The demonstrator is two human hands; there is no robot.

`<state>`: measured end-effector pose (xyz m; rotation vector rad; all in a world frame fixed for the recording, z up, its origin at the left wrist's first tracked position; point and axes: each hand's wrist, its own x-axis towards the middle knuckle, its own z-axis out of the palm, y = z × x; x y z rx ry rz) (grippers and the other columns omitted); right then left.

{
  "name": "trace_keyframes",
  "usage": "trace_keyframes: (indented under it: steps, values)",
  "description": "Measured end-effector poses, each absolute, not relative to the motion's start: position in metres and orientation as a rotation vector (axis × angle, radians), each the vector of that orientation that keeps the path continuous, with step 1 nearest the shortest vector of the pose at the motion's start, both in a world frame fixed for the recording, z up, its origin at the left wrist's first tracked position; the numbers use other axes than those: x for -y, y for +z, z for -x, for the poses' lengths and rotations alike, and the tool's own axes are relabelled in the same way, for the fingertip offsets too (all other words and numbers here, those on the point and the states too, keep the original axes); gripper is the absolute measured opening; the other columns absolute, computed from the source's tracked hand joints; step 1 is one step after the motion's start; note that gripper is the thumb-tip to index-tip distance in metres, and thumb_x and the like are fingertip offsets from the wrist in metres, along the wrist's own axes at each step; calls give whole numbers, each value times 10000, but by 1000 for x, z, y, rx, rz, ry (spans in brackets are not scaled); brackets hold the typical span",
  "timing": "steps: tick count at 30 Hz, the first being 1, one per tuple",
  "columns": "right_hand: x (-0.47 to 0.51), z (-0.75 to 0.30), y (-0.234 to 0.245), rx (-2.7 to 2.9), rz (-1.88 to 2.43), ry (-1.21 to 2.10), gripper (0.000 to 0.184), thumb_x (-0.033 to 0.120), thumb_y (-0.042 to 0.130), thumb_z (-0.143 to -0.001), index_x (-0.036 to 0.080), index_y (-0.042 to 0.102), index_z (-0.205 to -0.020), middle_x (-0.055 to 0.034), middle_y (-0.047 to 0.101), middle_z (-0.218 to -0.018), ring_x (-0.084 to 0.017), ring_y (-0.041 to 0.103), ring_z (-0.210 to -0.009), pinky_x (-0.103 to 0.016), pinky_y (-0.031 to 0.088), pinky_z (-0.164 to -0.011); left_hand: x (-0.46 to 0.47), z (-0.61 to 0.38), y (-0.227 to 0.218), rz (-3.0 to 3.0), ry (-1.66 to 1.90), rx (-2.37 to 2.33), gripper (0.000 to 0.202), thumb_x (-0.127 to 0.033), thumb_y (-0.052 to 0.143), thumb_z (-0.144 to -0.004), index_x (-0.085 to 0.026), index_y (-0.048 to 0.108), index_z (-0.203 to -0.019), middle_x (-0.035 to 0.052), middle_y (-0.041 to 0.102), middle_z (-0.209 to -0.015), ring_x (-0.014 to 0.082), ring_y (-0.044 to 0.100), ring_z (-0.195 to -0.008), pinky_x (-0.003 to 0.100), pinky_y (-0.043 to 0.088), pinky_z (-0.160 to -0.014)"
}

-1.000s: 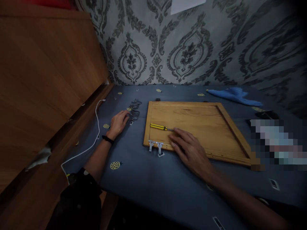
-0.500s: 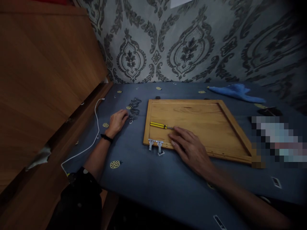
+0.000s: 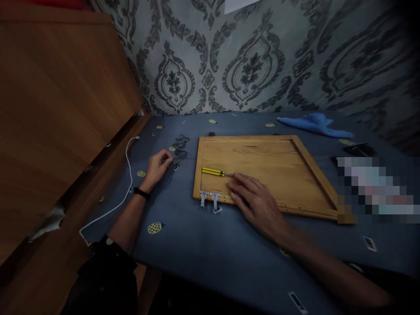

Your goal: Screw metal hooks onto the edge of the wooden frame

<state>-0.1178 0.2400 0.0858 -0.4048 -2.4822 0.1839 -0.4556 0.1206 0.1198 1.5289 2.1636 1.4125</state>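
Observation:
My left hand (image 3: 158,167) is closed in a pinch at the near end of a small heap of dark metal pieces (image 3: 180,142). Whatever sits between its fingertips is too small or hidden to make out. On the framed wooden panel (image 3: 262,151) rests my right hand (image 3: 254,197), fingers stretched out flat over its near edge. A yellow screwdriver (image 3: 213,171) lies on the panel, its tip by my right fingertips; whether they touch it I cannot tell. Two metal hinges (image 3: 209,197) sit side by side on the panel's near left edge.
A blue cloth (image 3: 315,124) and a dark item (image 3: 360,149) lie at the back right, above a blurred-out patch. Along the left runs a white cable (image 3: 128,162) on the patterned blue tablecloth (image 3: 183,245). A wooden cabinet (image 3: 62,87) stands left; a patterned wall (image 3: 210,57) rises behind.
My left hand has drawn back slightly from the metal pieces, its fingers pinched. The whole view has shifted a little. My right hand stays on the panel.

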Motion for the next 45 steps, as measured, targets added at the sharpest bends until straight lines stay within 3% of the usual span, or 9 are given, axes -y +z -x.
trace_keyframes:
  steps: [11,19,26,33,39,45]
  values:
    - [-239,118,87,2413,386,302,310,298,495,-1046,200,717,-1240,-163,671,-1380,-330,621,-1290,-588,540,-1045,-128,439,119,-1323,1542,-1760,373,-511,690,-838,-184,512,-854,-14,634,-642,112,631,-558,198,477,-520]
    - [-230,124,101,2336,309,400,318,212,506,-1032,248,696,-1285,-119,710,-1330,-294,648,-1235,-554,553,-1012,-132,412,121,-1301,1501,-1611,351,-475,722,-844,-175,540,-854,-18,634,-617,96,616,-529,183,466,-488]
    - [-217,139,112,2279,285,584,307,204,497,-1038,211,701,-1267,-103,726,-1002,-242,674,-952,-411,584,-855,-134,390,126,-1326,1441,-1511,337,-456,739,-851,-165,569,-867,-14,636,-638,102,623,-543,192,479,-492]
    - [-213,150,112,2250,347,767,322,216,502,-1029,226,692,-1289,-83,706,-1000,-223,672,-942,-378,569,-839,-142,377,135,-1357,1376,-1457,342,-467,763,-831,-168,599,-862,-10,635,-637,116,625,-553,203,476,-481]
    - [-211,148,114,2191,458,898,242,246,550,-1022,223,716,-1196,-73,736,-1030,-208,677,-920,-350,556,-811,-153,363,144,-1405,1279,-1402,318,-464,783,-783,-188,629,-814,-16,639,-592,116,585,-491,216,476,-468]
    - [-205,134,123,2207,561,964,125,244,634,-991,199,746,-1023,-37,752,-935,-165,665,-794,-297,530,-749,-162,345,149,-1477,1214,-1326,235,-416,777,-787,-205,673,-781,-6,646,-596,126,569,-471,224,464,-439]
